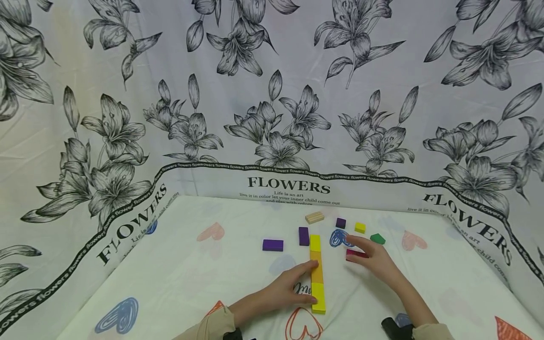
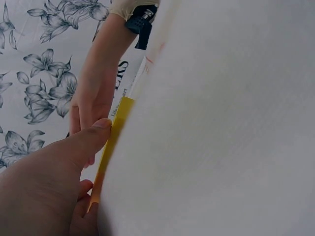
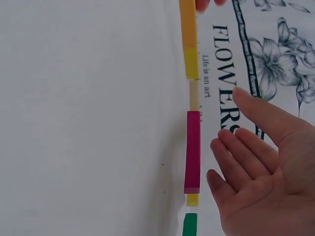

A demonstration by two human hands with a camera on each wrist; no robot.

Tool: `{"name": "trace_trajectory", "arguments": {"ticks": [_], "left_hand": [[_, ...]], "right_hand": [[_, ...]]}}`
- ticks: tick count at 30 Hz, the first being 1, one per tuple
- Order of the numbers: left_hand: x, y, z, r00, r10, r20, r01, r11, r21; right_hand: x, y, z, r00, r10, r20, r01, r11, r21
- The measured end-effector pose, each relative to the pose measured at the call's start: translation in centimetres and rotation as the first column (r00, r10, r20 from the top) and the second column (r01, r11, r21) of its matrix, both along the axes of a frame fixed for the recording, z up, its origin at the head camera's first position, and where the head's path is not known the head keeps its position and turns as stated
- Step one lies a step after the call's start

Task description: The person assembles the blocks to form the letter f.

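A yellow block (image 1: 318,298), an orange block (image 1: 317,271) and another yellow block (image 1: 315,243) lie end to end in a straight row. My left hand (image 1: 282,285) is at the row's left side, thumb on the near yellow block (image 2: 118,118) and fingertips at the orange part. Across from it, my right hand (image 1: 376,262) hovers around a magenta block (image 1: 355,255), its thumb and fingers spread. In the right wrist view that hand (image 3: 261,182) is apart from the magenta block (image 3: 193,150).
Left of the row lie two purple blocks, one lengthwise (image 1: 303,236) and one crosswise (image 1: 272,245). Behind are a wooden block (image 1: 314,217), a small dark purple block (image 1: 341,223), a small yellow block (image 1: 360,227) and a green block (image 1: 378,239). A flowered curtain (image 1: 272,184) borders the table.
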State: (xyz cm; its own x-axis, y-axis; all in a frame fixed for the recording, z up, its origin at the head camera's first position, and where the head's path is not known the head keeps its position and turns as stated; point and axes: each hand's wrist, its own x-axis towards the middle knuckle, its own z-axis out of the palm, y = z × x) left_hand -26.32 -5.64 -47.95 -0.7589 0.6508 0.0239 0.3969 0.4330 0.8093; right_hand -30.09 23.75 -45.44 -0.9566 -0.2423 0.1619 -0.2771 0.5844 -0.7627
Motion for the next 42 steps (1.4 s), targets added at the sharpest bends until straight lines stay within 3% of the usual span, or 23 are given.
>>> {"name": "trace_trajectory", "arguments": {"ticks": [13, 20, 28, 42], "left_hand": [[0.0, 0.0, 0.0, 1.000, -0.007, 0.005, 0.007, 1.000, 0.008], [0.0, 0.0, 0.0, 1.000, 0.001, 0.006, -0.001, 1.000, 0.003], [0.0, 0.1, 0.1, 1.000, 0.005, 0.013, -0.005, 1.000, -0.001], [0.0, 0.1, 0.0, 1.000, 0.008, 0.012, -0.008, 1.000, -0.001]], "right_hand": [[1.2, 2.8, -0.5, 1.000, -0.014, -0.013, 0.015, 1.000, 0.014], [1.4, 3.7, -1.0, 0.997, -0.059, 0.041, 0.058, 0.998, 0.030], [1.3, 4.3, -1.3, 0.998, -0.047, 0.034, 0.048, 0.998, -0.040], [1.1, 4.2, -1.3, 0.993, -0.094, 0.072, 0.096, 0.995, -0.022]]}}
